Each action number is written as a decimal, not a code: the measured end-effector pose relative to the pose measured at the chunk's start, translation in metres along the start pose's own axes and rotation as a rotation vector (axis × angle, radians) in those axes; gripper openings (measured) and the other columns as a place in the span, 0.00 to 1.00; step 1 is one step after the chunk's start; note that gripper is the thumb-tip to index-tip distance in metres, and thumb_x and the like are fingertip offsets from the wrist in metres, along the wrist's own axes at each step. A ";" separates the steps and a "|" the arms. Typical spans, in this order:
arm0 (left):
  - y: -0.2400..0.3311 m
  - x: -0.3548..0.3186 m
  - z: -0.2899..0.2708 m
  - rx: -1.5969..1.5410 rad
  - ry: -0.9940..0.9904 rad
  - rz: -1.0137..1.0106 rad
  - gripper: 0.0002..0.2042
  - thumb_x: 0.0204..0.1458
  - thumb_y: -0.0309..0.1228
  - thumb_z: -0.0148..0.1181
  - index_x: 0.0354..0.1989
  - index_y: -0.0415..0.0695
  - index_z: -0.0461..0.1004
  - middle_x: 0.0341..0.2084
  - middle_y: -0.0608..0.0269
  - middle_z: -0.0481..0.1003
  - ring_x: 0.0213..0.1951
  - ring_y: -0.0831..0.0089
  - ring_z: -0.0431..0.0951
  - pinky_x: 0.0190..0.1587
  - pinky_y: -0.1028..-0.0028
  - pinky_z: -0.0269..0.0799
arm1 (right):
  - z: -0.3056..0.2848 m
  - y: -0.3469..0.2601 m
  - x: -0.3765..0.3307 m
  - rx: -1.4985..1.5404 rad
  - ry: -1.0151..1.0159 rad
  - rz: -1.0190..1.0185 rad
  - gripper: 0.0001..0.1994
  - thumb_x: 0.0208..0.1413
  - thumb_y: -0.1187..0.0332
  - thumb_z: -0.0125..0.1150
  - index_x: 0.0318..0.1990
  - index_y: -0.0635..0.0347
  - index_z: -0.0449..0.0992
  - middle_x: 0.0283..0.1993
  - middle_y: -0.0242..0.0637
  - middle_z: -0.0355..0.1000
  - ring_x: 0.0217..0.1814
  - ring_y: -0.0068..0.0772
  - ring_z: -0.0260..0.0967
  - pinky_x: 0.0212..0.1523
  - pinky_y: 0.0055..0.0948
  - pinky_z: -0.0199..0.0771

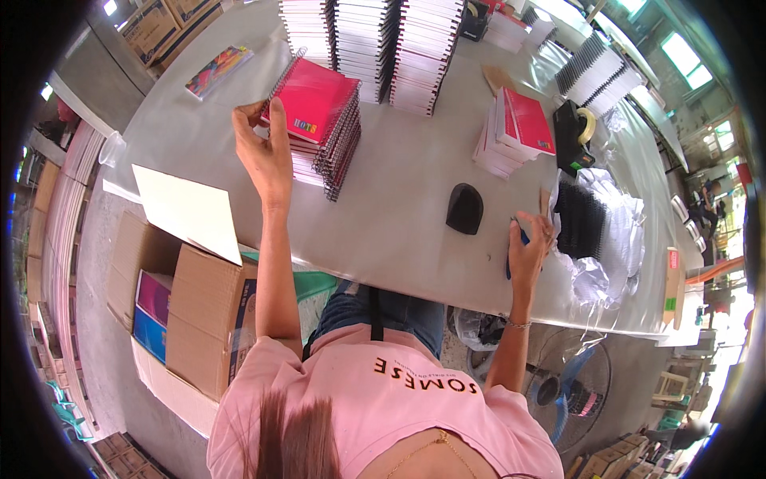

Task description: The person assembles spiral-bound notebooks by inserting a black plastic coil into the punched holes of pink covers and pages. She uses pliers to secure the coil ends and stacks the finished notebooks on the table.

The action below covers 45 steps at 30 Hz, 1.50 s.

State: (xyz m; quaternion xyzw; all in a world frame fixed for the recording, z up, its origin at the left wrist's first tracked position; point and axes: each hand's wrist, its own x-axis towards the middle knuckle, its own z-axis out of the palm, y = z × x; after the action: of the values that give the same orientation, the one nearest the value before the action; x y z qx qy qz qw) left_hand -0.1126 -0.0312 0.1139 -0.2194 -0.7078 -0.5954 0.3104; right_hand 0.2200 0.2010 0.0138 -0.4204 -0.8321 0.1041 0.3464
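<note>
head view: grey table (383, 223) near fan (568, 391); left hand (266, 156) pinches red notebook (317, 92), right hand (527, 254) grips blue tool (524, 237).

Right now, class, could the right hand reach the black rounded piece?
Probably yes: the black rounded piece lies near the right hand, with nothing seen between, though that hand seems to hold something blue.

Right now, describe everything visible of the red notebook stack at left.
The red notebook stack stands on the grey table, taller stacks beyond. Its red top cover looks glossy, with multicoloured lettering; white page edges show below. Dark coils run along its right side and the cover's left edge. The left hand is at that edge, apparently touching it.
</note>
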 end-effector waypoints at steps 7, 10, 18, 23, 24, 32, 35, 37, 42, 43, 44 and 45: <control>-0.032 -0.009 -0.001 -0.018 -0.094 -0.290 0.18 0.59 0.45 0.60 0.37 0.38 0.73 0.36 0.60 0.68 0.40 0.67 0.64 0.49 0.65 0.63 | -0.016 0.014 0.072 0.171 -0.014 -0.123 0.15 0.57 0.64 0.64 0.52 0.55 0.76 0.55 0.42 0.70 0.59 0.42 0.64 0.61 0.40 0.61; -0.036 -0.011 -0.004 -0.040 -0.122 -0.327 0.20 0.58 0.47 0.60 0.37 0.38 0.73 0.37 0.59 0.67 0.40 0.67 0.65 0.49 0.65 0.63 | -0.017 -0.005 0.096 0.382 0.082 -0.032 0.19 0.60 0.62 0.62 0.55 0.59 0.73 0.55 0.40 0.71 0.58 0.39 0.65 0.60 0.37 0.63; -0.034 -0.015 -0.006 0.097 -0.111 -0.193 0.19 0.59 0.45 0.60 0.40 0.37 0.73 0.41 0.56 0.68 0.46 0.62 0.64 0.51 0.61 0.62 | 0.021 0.006 0.159 0.622 0.043 0.211 0.27 0.62 0.50 0.61 0.56 0.66 0.71 0.47 0.43 0.73 0.45 0.31 0.70 0.46 0.32 0.72; -0.009 -0.014 -0.013 0.224 0.034 0.111 0.14 0.61 0.39 0.60 0.44 0.39 0.73 0.45 0.56 0.70 0.51 0.61 0.63 0.51 0.61 0.61 | 0.030 -0.001 0.166 0.598 -0.118 0.333 0.24 0.61 0.54 0.62 0.51 0.68 0.73 0.37 0.44 0.74 0.33 0.36 0.72 0.40 0.33 0.74; 0.004 -0.016 -0.014 0.255 0.042 0.141 0.13 0.61 0.38 0.59 0.44 0.40 0.73 0.45 0.57 0.70 0.50 0.62 0.64 0.51 0.62 0.62 | 0.031 0.001 0.164 0.549 -0.012 0.228 0.21 0.60 0.56 0.63 0.49 0.67 0.73 0.36 0.42 0.74 0.32 0.35 0.71 0.39 0.32 0.74; 0.093 -0.068 0.024 -0.743 -0.586 -0.400 0.19 0.63 0.34 0.58 0.59 0.42 0.66 0.48 0.61 0.70 0.47 0.73 0.69 0.47 0.73 0.67 | -0.017 -0.094 0.090 1.036 0.063 0.059 0.09 0.60 0.70 0.63 0.44 0.60 0.70 0.37 0.29 0.70 0.32 0.17 0.66 0.30 0.19 0.67; 0.109 -0.094 0.043 -1.043 -0.802 -0.746 0.23 0.64 0.37 0.55 0.64 0.43 0.60 0.47 0.61 0.70 0.51 0.78 0.69 0.50 0.76 0.66 | -0.018 -0.130 0.036 1.183 -0.140 0.166 0.10 0.60 0.72 0.62 0.45 0.58 0.69 0.36 0.27 0.69 0.33 0.16 0.67 0.32 0.19 0.67; 0.095 -0.111 0.049 -0.985 -0.778 -0.731 0.23 0.64 0.37 0.55 0.65 0.44 0.61 0.51 0.63 0.70 0.53 0.78 0.70 0.53 0.75 0.66 | -0.020 -0.122 0.021 1.030 -0.162 0.068 0.09 0.61 0.71 0.61 0.46 0.58 0.69 0.35 0.31 0.70 0.33 0.22 0.69 0.35 0.24 0.69; 0.059 -0.120 0.030 -0.368 -0.700 -0.371 0.19 0.65 0.37 0.54 0.59 0.40 0.67 0.46 0.60 0.71 0.48 0.71 0.70 0.54 0.71 0.64 | -0.044 -0.004 0.051 0.254 0.276 0.046 0.10 0.57 0.72 0.59 0.47 0.58 0.71 0.41 0.41 0.71 0.42 0.41 0.71 0.43 0.39 0.71; 0.070 -0.099 0.024 -0.338 -0.967 -0.313 0.14 0.64 0.31 0.53 0.54 0.39 0.69 0.46 0.54 0.72 0.49 0.63 0.73 0.59 0.68 0.60 | -0.054 0.044 0.062 0.000 0.380 0.067 0.11 0.57 0.74 0.58 0.47 0.57 0.72 0.44 0.42 0.72 0.48 0.44 0.71 0.49 0.39 0.70; 0.070 -0.094 0.020 -0.182 -0.990 -0.079 0.12 0.63 0.29 0.52 0.53 0.39 0.69 0.46 0.54 0.72 0.49 0.61 0.72 0.61 0.65 0.58 | -0.067 0.081 0.069 -0.236 0.418 0.136 0.12 0.58 0.70 0.59 0.49 0.58 0.72 0.48 0.44 0.73 0.51 0.49 0.70 0.52 0.46 0.68; 0.069 -0.093 0.014 -0.028 -1.001 0.157 0.11 0.62 0.27 0.51 0.51 0.40 0.70 0.45 0.53 0.72 0.50 0.59 0.72 0.63 0.61 0.56 | -0.074 0.115 0.067 -0.443 0.377 0.283 0.14 0.58 0.66 0.59 0.50 0.60 0.71 0.50 0.45 0.72 0.53 0.51 0.70 0.53 0.49 0.67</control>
State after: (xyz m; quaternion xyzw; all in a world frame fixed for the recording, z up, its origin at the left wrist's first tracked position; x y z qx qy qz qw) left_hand -0.0017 0.0014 0.0963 -0.5344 -0.7433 -0.4016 -0.0260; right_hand 0.3142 0.3162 0.0482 -0.6090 -0.6891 -0.1118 0.3765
